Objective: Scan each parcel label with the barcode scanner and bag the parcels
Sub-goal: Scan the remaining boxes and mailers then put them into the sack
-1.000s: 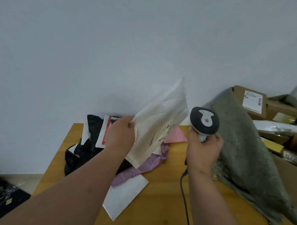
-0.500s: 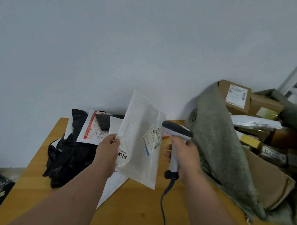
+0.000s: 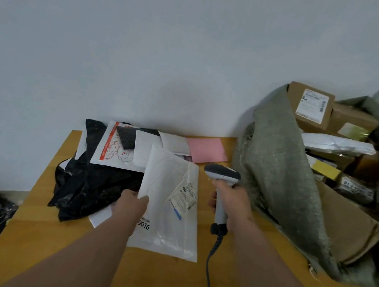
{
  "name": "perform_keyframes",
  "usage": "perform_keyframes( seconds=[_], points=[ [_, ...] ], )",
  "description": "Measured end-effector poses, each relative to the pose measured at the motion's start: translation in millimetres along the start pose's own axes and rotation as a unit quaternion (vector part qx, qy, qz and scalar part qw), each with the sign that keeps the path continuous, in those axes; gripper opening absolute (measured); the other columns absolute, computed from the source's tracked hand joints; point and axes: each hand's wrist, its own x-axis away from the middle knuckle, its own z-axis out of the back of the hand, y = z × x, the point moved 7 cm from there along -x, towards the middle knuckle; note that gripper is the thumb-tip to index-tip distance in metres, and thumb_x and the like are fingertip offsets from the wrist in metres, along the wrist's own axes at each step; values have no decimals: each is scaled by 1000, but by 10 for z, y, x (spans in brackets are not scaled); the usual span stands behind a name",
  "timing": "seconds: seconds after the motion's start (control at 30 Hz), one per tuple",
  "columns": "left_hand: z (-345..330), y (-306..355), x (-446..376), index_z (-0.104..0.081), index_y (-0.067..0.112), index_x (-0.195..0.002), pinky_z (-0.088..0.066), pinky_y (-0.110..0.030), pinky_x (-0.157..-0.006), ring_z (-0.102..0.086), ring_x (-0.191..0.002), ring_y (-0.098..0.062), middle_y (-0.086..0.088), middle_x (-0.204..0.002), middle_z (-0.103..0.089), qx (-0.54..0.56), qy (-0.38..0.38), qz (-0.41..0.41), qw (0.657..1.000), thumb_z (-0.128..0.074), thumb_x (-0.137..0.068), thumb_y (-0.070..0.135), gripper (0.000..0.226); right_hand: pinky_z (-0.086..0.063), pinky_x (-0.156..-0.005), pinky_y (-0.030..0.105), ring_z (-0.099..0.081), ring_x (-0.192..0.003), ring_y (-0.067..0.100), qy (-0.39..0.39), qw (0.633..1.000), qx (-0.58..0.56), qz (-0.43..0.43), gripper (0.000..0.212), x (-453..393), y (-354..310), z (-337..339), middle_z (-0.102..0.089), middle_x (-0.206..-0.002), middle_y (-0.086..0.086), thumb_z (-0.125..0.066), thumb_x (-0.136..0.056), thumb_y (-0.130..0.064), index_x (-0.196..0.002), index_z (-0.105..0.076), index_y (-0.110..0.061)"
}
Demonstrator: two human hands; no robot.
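Plain grey-white wall behind an orange-brown wooden table point(image 3: 39, 230). Left hand point(image 3: 130, 206) pinches the left edge of a white padded mailer parcel point(image 3: 170, 205), thumb on top; its printed shipping label point(image 3: 184, 196) faces up at table centre. Right hand point(image 3: 231, 203) wraps the grip of a grey-white corded barcode scanner point(image 3: 223, 177), just beside the parcel at 3 o'clock, head pointing toward 10. Heap of black and white poly mailers point(image 3: 91, 178) at 10 o'clock, pink flat envelope point(image 3: 206, 149) at 12. Grey-green woven sack point(image 3: 278, 169) with cardboard boxes point(image 3: 312, 105) at 2 o'clock.
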Motion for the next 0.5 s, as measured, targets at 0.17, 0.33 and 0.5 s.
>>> perform_keyframes(
  seconds=[0.17,0.33,0.5],
  points=[
    [-96,18,-123,-42,15,-108,-54,-41,-82,-59,-78,-21,1,-84,-53,-66,-27,-22,997,-74,-79,25,45,-49,-55,31,-60,-61,24,-13,998,47,-26,24,-53,162,-56,-60,-60,7,-67,-90,-20,-71,-59,-7],
    [-190,-147,-433,-50,18,-88,-59,-47,-72,-62,-80,-31,-11,-89,-61,-75,-19,-16,997,-59,-76,11,17,-48,-52,29,-58,-56,22,-20,996,36,-74,21,-95,284,-73,-59,-66,10,-67,-91,-20,-80,-61,-4],
    [-153,-97,-374,-52,6,-91,-56,-43,-75,-57,-85,-36,-17,-90,-57,-31,7,-2,999,-44,-82,-2,15,-45,-51,29,-54,-53,21,-31,995,17,-95,16,-99,365,-70,-55,-64,10,-64,-91,-16,-82,-60,-3]
  ],
)
